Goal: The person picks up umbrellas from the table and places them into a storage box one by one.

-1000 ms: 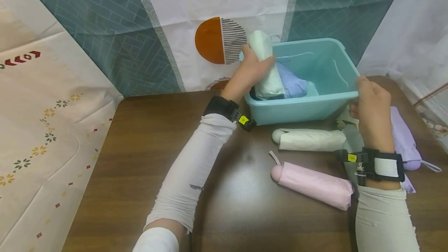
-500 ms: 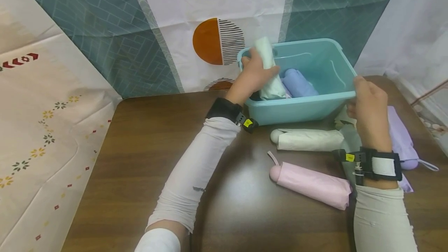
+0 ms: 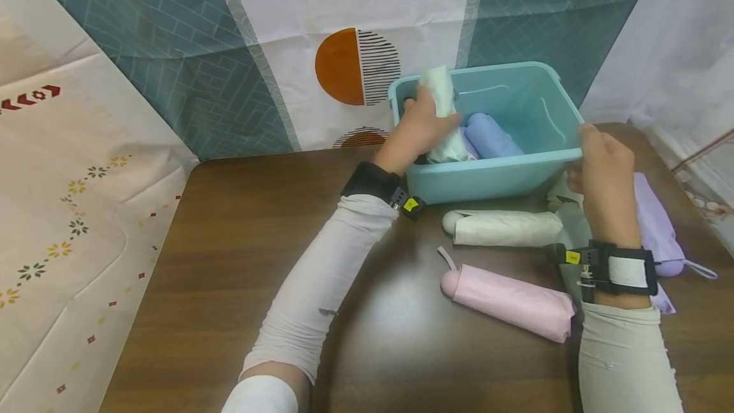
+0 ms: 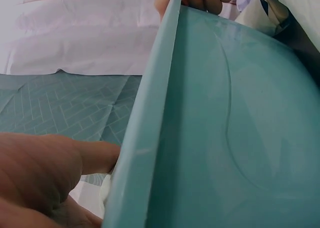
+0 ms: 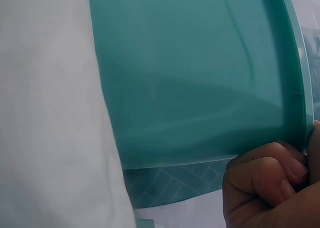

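Note:
My left hand grips a folded pale mint umbrella, tilted down into the left end of a teal plastic bin. Its lower end is inside the bin, and the upper end leans against the back left. A folded blue umbrella lies beside it in the bin. With curled fingers, my right hand holds the bin's rim at the front right corner. In the left wrist view, the bin wall hides most of what the left hand holds. The right wrist view shows fingers under the rim.
In front of the bin lie a pale cream-green folded umbrella and a pink one on the brown table. A lavender umbrella and a grey-green one lie by the right wrist. Patterned cloth hangs behind.
The left hand has lowered the mint umbrella further into the bin's left end. The blue umbrella has shifted and shows more fully. My right hand stays on the rim.

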A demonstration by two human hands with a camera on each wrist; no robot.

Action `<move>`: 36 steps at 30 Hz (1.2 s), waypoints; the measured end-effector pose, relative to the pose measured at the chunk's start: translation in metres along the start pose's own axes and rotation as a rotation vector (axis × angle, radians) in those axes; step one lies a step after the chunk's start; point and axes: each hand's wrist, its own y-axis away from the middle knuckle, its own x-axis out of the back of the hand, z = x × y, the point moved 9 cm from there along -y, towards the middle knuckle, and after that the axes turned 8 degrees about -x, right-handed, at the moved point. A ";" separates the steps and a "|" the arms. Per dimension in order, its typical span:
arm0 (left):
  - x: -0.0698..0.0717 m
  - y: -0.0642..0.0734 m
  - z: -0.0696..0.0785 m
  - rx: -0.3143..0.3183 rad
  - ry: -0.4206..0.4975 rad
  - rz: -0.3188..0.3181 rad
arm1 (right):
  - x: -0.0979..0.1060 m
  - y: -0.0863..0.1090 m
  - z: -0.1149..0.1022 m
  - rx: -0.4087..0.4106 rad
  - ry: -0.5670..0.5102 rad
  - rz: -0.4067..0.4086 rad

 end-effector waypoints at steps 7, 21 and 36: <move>-0.006 -0.003 0.002 -0.031 -0.096 -0.007 | 0.000 0.000 0.000 -0.010 -0.013 0.002; -0.019 0.009 0.023 -0.399 -0.176 -0.059 | 0.001 -0.001 0.001 -0.010 -0.022 -0.001; 0.040 0.067 0.028 -0.684 0.428 0.351 | 0.000 -0.002 0.000 -0.003 -0.087 -0.004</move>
